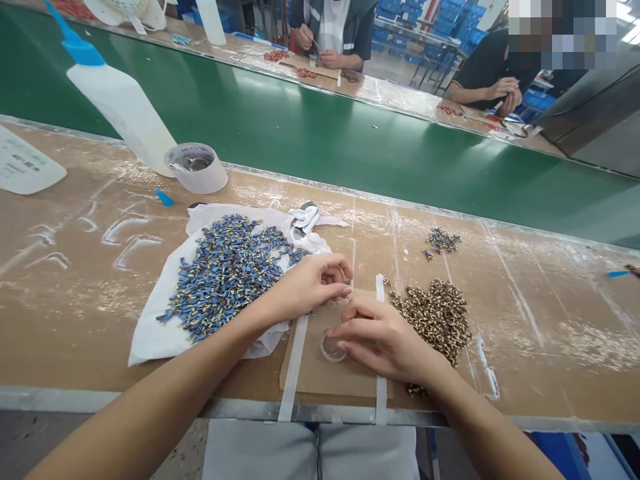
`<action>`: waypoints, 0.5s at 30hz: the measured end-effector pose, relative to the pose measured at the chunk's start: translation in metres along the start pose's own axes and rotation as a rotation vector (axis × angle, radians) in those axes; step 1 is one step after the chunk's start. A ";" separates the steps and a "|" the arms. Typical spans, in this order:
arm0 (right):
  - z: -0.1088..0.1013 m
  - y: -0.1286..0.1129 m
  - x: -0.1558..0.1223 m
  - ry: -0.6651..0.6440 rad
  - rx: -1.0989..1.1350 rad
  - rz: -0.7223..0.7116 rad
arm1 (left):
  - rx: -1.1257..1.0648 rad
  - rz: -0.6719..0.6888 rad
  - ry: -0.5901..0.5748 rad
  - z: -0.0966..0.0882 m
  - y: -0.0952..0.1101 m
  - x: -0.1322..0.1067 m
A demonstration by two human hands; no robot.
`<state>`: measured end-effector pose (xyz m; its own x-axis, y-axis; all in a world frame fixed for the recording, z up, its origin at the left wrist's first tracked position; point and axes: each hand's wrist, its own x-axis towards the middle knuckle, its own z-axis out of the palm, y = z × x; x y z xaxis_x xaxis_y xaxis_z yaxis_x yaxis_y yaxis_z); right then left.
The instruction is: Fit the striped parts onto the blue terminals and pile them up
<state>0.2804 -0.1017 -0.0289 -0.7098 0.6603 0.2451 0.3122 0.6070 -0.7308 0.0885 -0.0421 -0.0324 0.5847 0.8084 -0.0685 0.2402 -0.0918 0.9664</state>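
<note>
My left hand [313,283] is curled in a pinch at the right edge of a heap of small blue parts [227,270] lying on a white plastic sheet [155,333]; what its fingertips hold is too small to name. My right hand [380,337] lies palm down with fingers bent, over a small clear round dish [331,348] on a taped-down brown card pad [325,370]. Just right of that hand lies a heap of small brown-and-gold parts [437,313].
A white squeeze bottle with blue nozzle [117,97] and a tape roll [197,167] stand at the back left. A small cluster of blue parts [441,241] lies further right. A green conveyor belt [350,140] runs beyond, where two people work opposite.
</note>
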 end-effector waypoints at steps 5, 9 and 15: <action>-0.025 0.005 -0.005 0.181 -0.092 0.150 | -0.024 -0.003 0.018 -0.004 0.005 -0.001; -0.067 0.021 -0.012 0.324 -0.311 0.461 | -0.023 -0.012 0.050 -0.005 0.005 -0.001; -0.099 0.040 -0.016 0.042 -0.428 0.638 | 0.023 0.004 0.096 -0.004 -0.001 0.001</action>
<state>0.3668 -0.0436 0.0009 -0.2888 0.9509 -0.1109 0.8764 0.2159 -0.4305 0.0858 -0.0386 -0.0321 0.5091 0.8598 -0.0398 0.2566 -0.1075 0.9605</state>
